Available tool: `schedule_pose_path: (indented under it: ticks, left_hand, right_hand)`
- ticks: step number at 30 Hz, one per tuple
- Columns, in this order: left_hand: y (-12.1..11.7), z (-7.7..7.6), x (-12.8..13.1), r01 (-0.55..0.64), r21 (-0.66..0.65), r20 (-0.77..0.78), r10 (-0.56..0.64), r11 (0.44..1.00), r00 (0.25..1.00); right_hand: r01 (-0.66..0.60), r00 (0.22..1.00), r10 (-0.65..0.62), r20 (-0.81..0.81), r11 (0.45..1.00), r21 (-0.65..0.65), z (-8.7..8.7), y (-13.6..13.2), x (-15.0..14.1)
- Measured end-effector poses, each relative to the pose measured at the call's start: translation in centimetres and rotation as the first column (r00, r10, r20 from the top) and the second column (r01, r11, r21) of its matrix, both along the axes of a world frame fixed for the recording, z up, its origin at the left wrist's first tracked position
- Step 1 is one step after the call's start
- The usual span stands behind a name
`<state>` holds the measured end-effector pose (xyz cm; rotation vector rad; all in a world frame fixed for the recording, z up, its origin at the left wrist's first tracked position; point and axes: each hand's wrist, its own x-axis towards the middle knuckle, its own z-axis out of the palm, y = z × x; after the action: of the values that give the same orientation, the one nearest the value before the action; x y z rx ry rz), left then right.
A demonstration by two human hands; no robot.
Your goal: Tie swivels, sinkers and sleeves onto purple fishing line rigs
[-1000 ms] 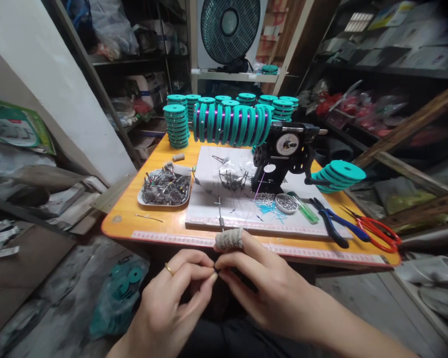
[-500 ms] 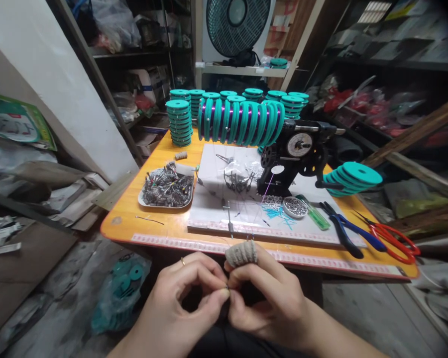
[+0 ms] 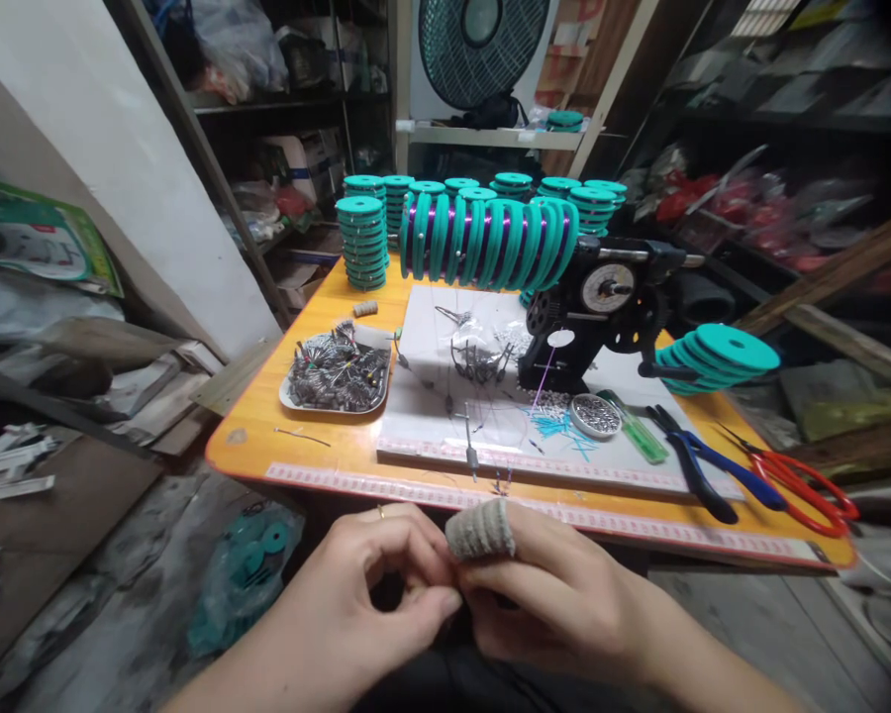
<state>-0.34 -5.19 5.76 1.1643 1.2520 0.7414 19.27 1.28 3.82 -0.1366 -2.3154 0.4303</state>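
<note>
The left hand and the right hand meet low in the view, at 6 o'clock, just in front of the table. Their fingertips pinch together around something too tiny to make out, so I cannot tell what they hold. A grey cap sits on one right finger. A ring is on the left hand.

On the table, at 12 o'clock from the hands, lies a white board. A tray of small metal bits is at 11 o'clock. A black winder stands at 1 o'clock, with teal spools behind it. Pliers and red scissors lie at 2 o'clock.
</note>
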Motion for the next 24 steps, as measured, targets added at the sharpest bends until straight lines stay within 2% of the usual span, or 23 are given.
schedule_pose_path:
  ticks: [2, 5, 7, 9, 12, 16, 20, 24]
  left_hand:
    - [0.0, 0.0, 0.1, 0.001, -0.045, 0.05, 0.002, 0.999, 0.999]
    - [0.1, -0.3, 0.3, -0.011, -0.121, 0.17, 0.031, 0.993, 0.985]
    - [0.3, -0.5, 0.2, -0.017, -0.165, 0.235, 0.056, 0.986, 0.97]
    - [0.4, -0.8, 0.2, -0.026, -0.196, 0.273, 0.08, 0.98, 0.959]
    - [0.5, -1.0, 0.0, -0.031, -0.216, 0.291, 0.095, 0.976, 0.952]
    - [0.4, -1.2, 0.0, -0.032, -0.181, 0.251, 0.077, 0.983, 0.965]
    - [0.3, -1.0, 0.1, -0.033, -0.175, 0.213, 0.071, 0.984, 0.975]
    - [0.4, -0.8, 0.1, 0.001, -0.19, 0.236, 0.045, 0.982, 0.971]
  right_hand:
    - [0.029, 0.999, -0.029, -0.026, 1.0, -0.003, -0.3, -0.2, -0.2]
    - [0.078, 0.994, -0.088, -0.068, 0.988, -0.134, -0.5, -0.6, -0.3]
    - [0.048, 0.997, -0.063, -0.051, 0.968, -0.246, -0.2, -0.5, -0.1]
    - [0.022, 1.0, -0.026, -0.009, 0.954, -0.3, 0.1, -0.4, 0.1]
    - [0.023, 1.0, -0.016, 0.026, 0.953, -0.303, 0.4, -0.2, 0.3]
    - [0.052, 0.998, -0.045, 0.033, 0.96, -0.277, 0.4, -0.4, 0.2]
    - [0.083, 0.996, -0.084, 0.005, 0.972, -0.222, 0.4, -0.7, -0.2]
    - [0.083, 0.995, -0.093, -0.048, 0.979, -0.184, 0.4, -0.7, -0.6]
